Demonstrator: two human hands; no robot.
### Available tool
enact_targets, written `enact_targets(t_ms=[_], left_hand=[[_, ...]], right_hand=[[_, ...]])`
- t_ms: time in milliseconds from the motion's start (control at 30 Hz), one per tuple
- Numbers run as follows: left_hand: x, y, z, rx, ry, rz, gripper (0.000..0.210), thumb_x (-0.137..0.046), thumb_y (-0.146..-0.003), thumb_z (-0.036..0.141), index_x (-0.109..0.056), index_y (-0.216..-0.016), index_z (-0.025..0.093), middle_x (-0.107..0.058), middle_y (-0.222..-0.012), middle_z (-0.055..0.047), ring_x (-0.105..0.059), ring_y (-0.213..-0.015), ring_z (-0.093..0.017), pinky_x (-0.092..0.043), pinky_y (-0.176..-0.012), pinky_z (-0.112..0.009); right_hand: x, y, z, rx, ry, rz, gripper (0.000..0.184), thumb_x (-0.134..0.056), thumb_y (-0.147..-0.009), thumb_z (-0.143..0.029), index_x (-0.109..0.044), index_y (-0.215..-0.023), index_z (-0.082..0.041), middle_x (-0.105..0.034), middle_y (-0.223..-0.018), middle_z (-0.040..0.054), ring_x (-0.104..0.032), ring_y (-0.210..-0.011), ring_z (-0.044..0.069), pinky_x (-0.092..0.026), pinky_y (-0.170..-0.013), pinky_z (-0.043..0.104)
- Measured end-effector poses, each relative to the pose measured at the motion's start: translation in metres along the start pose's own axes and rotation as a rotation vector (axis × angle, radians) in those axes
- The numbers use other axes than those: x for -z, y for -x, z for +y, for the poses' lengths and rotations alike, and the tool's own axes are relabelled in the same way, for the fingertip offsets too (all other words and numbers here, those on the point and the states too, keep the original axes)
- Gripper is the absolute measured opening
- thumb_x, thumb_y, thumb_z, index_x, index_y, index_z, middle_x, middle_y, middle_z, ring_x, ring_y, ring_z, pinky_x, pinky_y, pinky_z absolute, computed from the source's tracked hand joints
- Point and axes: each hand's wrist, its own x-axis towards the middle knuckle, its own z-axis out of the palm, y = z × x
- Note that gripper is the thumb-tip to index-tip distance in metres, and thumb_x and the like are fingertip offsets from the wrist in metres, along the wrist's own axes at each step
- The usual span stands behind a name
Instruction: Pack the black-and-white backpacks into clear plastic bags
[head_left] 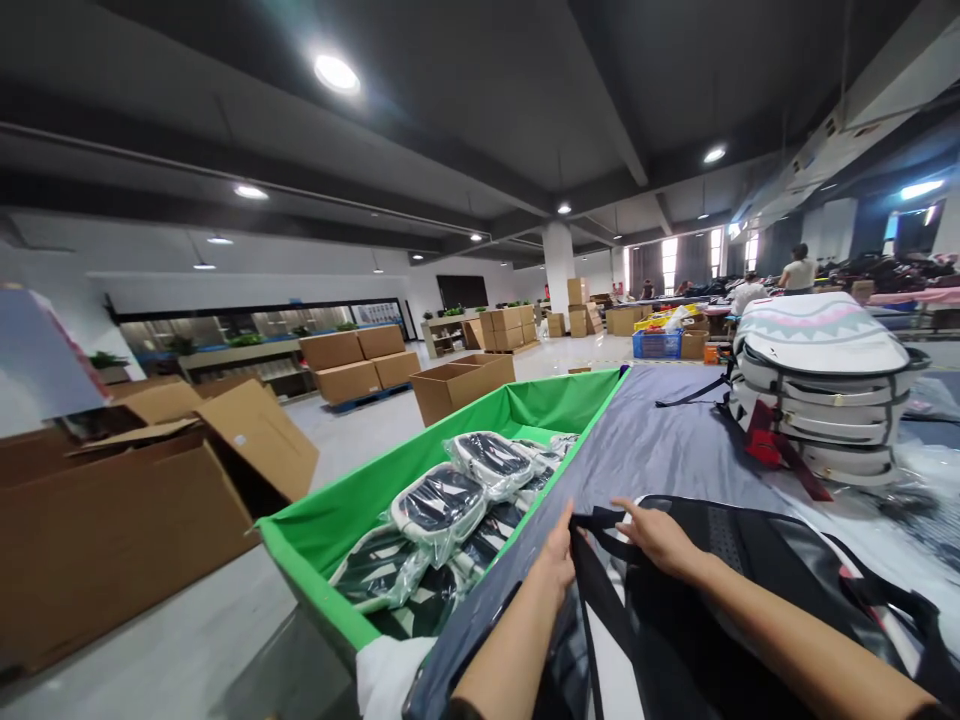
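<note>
A large black bag with white panels (720, 545) lies in front of me on the grey cloth-covered table (660, 430). My left hand (556, 560) is closed on a black strap (598, 519) at the bag's left side. Pinched on the same strap a little to the right is my right hand (660, 540), its forearm crossing over the bag. The strap stretches between the two hands, with a loose loop hanging under it. Fingertips on the far side of the strap are partly hidden.
Left of the table, a green-lined bin (330, 590) holds several plastic-wrapped black-and-white items (439, 500). A stack of white patterned bags (821, 390) stands at the right. Open cardboard boxes (135, 520) are at far left; people (799, 270) work in the background.
</note>
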Motion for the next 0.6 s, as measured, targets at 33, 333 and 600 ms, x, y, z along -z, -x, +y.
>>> enact_targets(t_ms=[33, 333, 600], left_hand=[[-0.002, 0.009, 0.012, -0.041, -0.004, -0.069, 0.044, -0.071, -0.087, 0.046, -0.055, -0.060, 0.015, -0.049, -0.048, 0.002, -0.050, -0.043, -0.012, -0.045, -0.050, -0.025], [-0.046, 0.069, 0.069, -0.477, -0.102, -0.318, 0.060, -0.097, -0.041, 0.049, -0.072, -0.083, 0.014, -0.064, -0.072, 0.001, -0.056, -0.065, -0.010, -0.045, -0.062, -0.019], [-0.108, 0.031, 0.011, -0.474, -0.393, -0.308, 0.050, -0.085, -0.056, 0.058, -0.067, -0.075, 0.015, -0.059, -0.069, -0.002, -0.059, -0.069, -0.018, -0.048, -0.066, -0.029]], right_hand=[[0.003, -0.011, -0.004, -0.030, -0.017, 0.023, 0.042, -0.055, -0.093, -0.026, -0.059, -0.134, -0.026, -0.064, -0.071, -0.0007, -0.062, -0.069, 0.018, -0.041, -0.065, 0.026], [0.072, -0.006, -0.014, -0.011, -0.098, 0.104, 0.011, -0.060, -0.085, -0.021, -0.068, -0.092, -0.023, -0.068, -0.091, 0.0040, -0.064, -0.089, 0.019, -0.046, -0.081, 0.028], [-0.016, 0.211, -0.052, -0.134, -0.410, -0.192, 0.018, -0.056, -0.087, -0.033, -0.072, -0.094, -0.036, -0.076, -0.085, 0.0007, -0.071, -0.078, 0.024, -0.058, -0.075, 0.037]])
